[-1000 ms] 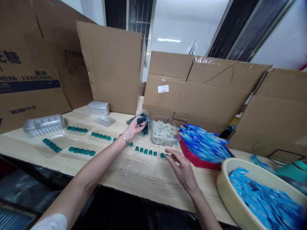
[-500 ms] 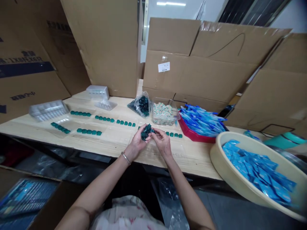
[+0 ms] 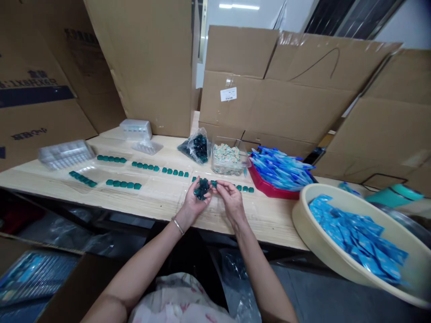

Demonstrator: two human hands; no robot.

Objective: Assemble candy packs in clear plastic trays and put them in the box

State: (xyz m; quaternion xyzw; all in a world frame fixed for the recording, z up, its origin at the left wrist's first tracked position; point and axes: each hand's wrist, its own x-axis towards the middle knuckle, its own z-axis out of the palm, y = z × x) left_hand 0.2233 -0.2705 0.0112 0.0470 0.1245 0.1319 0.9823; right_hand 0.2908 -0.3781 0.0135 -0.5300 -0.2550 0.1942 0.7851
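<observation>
**Lot: teal pods in hand, more laid out in rows on a wooden workbench**

**In hand.** Left hand (image 3: 193, 204), bracelet (image 3: 178, 226) at the wrist: curled and cupping one clump of teal pods (image 3: 202, 189), overlapping and partly hidden by the fingers, so not countable. Right hand (image 3: 231, 200): fingertips (image 3: 220, 184) pinching a single teal pod (image 3: 213, 184), just beside the clump.

**Near, below the bench.** One carton of blue packets (image 3: 37, 273), cut off by the frame's lower-left corner, contents blurred.

**On the wooden workbench (image 3: 158, 204).** Six rows of pods (image 3: 123, 184) on clear plastic sheets, roughly five to seven per row; the row behind the hands is partly hidden, three pods showing to their right. One cream basin (image 3: 313, 224) of blue sachets, nearest at right, cut off by the frame edge. One red tray (image 3: 259, 181) heaped with blue sachets. One clear tub (image 3: 226, 160) of wrapped sachets. One clear bag of teal pods (image 3: 197, 146), count unreadable. Three clear plastic trays (image 3: 65, 154), far left.

**Behind.** Cardboard sheets (image 3: 269, 107), one bearing a white label (image 3: 228, 94), its print too small to read.
</observation>
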